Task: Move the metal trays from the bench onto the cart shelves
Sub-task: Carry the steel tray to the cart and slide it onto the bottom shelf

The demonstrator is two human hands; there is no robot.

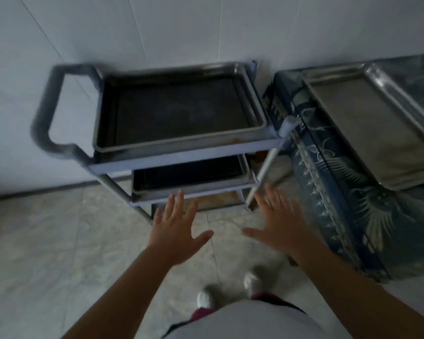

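Both hands are held out empty, fingers spread: left hand (179,228), right hand (277,226), low in front of the cart (181,155). Its top shelf is filled by a dark tray (179,111); another tray (189,176) is seen on the middle shelf. Two trays (367,133) are left on the patterned bench (328,192), just beside the cart. Thin, stiff metal is judged light but slick; the raised rims on opposite sides should be gripped. The cart post (267,167) beside the bench could be clipped when a tray is carried over.
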